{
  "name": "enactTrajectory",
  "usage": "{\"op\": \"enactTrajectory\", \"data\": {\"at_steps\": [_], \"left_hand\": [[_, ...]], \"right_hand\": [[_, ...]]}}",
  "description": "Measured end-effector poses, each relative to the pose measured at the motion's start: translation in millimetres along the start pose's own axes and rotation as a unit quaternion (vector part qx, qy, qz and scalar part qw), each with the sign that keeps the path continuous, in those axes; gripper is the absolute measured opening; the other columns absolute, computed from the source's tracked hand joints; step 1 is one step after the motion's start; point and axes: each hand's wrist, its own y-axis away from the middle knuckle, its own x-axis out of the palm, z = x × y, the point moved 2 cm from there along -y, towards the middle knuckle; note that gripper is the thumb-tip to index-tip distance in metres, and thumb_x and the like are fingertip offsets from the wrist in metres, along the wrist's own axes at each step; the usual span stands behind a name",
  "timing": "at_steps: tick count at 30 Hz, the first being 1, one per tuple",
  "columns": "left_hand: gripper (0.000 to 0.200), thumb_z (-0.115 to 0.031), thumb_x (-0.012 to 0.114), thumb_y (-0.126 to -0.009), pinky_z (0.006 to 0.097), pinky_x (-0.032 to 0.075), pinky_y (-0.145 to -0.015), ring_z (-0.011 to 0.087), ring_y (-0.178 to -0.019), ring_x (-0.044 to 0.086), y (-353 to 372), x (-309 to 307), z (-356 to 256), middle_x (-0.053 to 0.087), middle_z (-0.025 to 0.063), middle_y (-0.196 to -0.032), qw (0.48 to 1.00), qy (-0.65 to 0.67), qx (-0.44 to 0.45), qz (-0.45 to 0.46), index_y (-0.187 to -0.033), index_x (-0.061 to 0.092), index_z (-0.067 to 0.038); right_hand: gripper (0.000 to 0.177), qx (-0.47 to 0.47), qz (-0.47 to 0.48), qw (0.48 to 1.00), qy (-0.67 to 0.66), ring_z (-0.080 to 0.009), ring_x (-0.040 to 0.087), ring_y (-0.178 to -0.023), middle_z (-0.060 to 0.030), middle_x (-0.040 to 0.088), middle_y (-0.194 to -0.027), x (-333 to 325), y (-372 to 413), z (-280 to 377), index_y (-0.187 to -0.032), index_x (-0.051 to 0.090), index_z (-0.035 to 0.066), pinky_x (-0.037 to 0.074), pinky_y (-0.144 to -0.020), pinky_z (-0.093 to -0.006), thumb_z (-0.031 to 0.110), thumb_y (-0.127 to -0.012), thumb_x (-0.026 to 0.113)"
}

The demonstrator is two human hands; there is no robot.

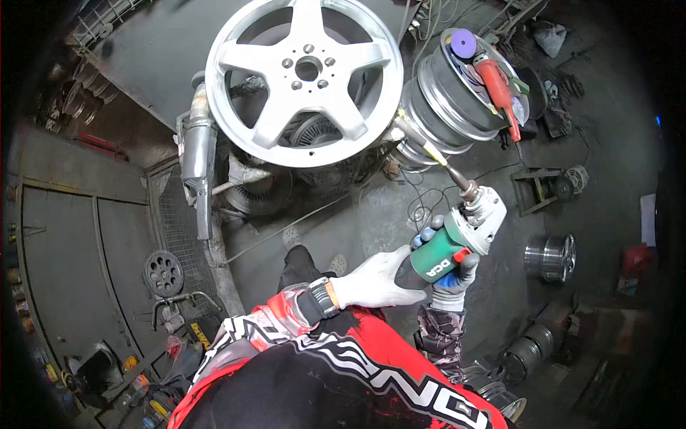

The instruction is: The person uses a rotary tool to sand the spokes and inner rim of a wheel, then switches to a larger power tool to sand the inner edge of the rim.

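Note:
A green DCA angle grinder [437, 256] with a grey metal head and a red switch is held at a slant before my body. My left hand [375, 277], in a white glove, is closed around its dark rear end. Wrapped about the green body is my right hand [455, 280], in a grey and blue glove. A long shaft [429, 149] extends from the grinder's head up and left, toward the rim of a silver five-spoke alloy wheel [306, 100]. Whether the shaft's tip touches the wheel cannot be made out.
Left of the wheel hangs another grey power tool [199, 154]. Stacked rims [446, 93] at the right carry a red grinder [498, 89] and a purple disc [463, 43]. Cables [425, 207] lie on the floor, and a loose rim [550, 258] is farther right.

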Motion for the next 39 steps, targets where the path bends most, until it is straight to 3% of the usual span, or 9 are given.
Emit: {"op": "enactTrajectory", "data": {"at_steps": [8,10,12,14,17,22,25,37,39], "left_hand": [[0.086,-0.043,0.083,-0.082,0.0409,0.052,-0.099,0.0354,-0.111,0.07,14,-49,13,0.07,0.0266,-0.119,0.998,0.018,-0.051,0.028,-0.142,0.047,0.006],[0.083,-0.044,0.083,-0.083,0.0404,0.053,-0.097,0.0332,-0.109,0.071,7,-69,11,0.071,0.0251,-0.117,0.992,0.049,-0.072,0.086,-0.141,0.048,0.004],[0.078,-0.046,0.083,-0.084,0.0365,0.056,-0.091,0.0246,-0.1,0.073,-5,-84,21,0.072,0.0197,-0.114,0.985,0.05,-0.082,0.14,-0.138,0.051,0.0],[0.07,-0.041,0.077,-0.092,0.0364,0.057,-0.09,0.0234,-0.098,0.072,-17,-89,50,0.071,0.0179,-0.117,0.993,0.055,0.015,0.1,-0.141,0.049,0.0],[0.057,-0.031,0.062,-0.105,0.0392,0.052,-0.1,0.025,-0.115,0.065,-32,-103,68,0.065,0.0165,-0.127,0.989,0.136,0.058,0.023,-0.149,0.043,-0.001],[0.046,-0.032,0.053,-0.109,0.0373,0.047,-0.103,0.025,-0.118,0.063,-68,-107,60,0.064,0.018,-0.127,0.973,0.219,0.05,0.041,-0.142,0.049,0.0],[0.052,-0.041,0.056,-0.107,0.038,0.047,-0.103,0.0241,-0.119,0.062,-85,-101,62,0.065,0.0182,-0.125,0.974,0.218,-0.001,0.068,-0.14,0.052,-0.001],[0.049,-0.036,0.069,-0.1,0.0408,0.055,-0.089,0.0312,-0.1,0.075,-137,-78,79,0.075,0.0177,-0.107,0.944,0.277,0.041,-0.175,-0.134,0.059,-0.002],[0.05,-0.036,0.07,-0.098,0.0435,0.056,-0.086,0.0371,-0.098,0.074,-145,-80,72,0.074,0.0196,-0.105,0.941,0.272,0.059,-0.192,-0.132,0.059,-0.001]], "right_hand": [[0.098,0.027,0.01,0.999,-0.028,-0.031,0.062,-0.115,-0.018,0.061,-0.123,28,-25,-36,-0.144,0.041,-0.004,0.05,-0.103,-0.0489,0.052,-0.079,0.087],[0.088,0.001,-0.141,0.989,0.051,-0.03,0.065,-0.108,-0.0175,0.061,-0.122,31,-34,-41,-0.144,0.041,-0.002,0.056,-0.094,-0.0479,0.045,-0.083,0.085],[0.083,-0.005,-0.183,0.971,0.152,-0.0295,0.067,-0.105,-0.0171,0.061,-0.122,41,-44,-36,-0.145,0.041,0.0,0.058,-0.089,-0.0469,0.04,-0.085,0.084],[0.076,-0.043,-0.233,0.928,0.289,-0.0285,0.07,-0.099,-0.0161,0.062,-0.125,30,-43,-36,-0.145,0.042,0.002,0.061,-0.08,-0.0437,0.029,-0.086,0.082],[0.086,-0.108,-0.265,0.861,0.42,-0.0241,0.061,-0.121,-0.0128,0.057,-0.139,14,-33,-38,-0.153,0.037,0.002,0.052,-0.103,-0.0398,0.033,-0.086,0.082],[0.079,-0.055,-0.301,0.888,0.343,-0.0225,0.059,-0.125,-0.0115,0.058,-0.138,4,-29,-58,-0.152,0.04,0.003,0.048,-0.107,-0.0386,0.043,-0.093,0.074],[0.068,-0.011,-0.276,0.92,0.279,-0.0233,0.06,-0.126,-0.0107,0.059,-0.138,-11,-25,-66,-0.148,0.046,0.005,0.049,-0.107,-0.0402,0.049,-0.1,0.064],[0.074,0.039,-0.199,0.939,0.277,-0.0259,0.051,-0.136,-0.0097,0.053,-0.146,-71,-67,-52,-0.151,0.042,0.009,0.04,-0.116,-0.0448,0.053,-0.097,0.067],[0.087,0.039,-0.248,0.907,0.34,-0.0164,0.059,-0.118,-0.0051,0.058,-0.127,-70,-79,-43,-0.144,0.046,0.003,0.049,-0.101,-0.0347,0.064,-0.089,0.073]]}}
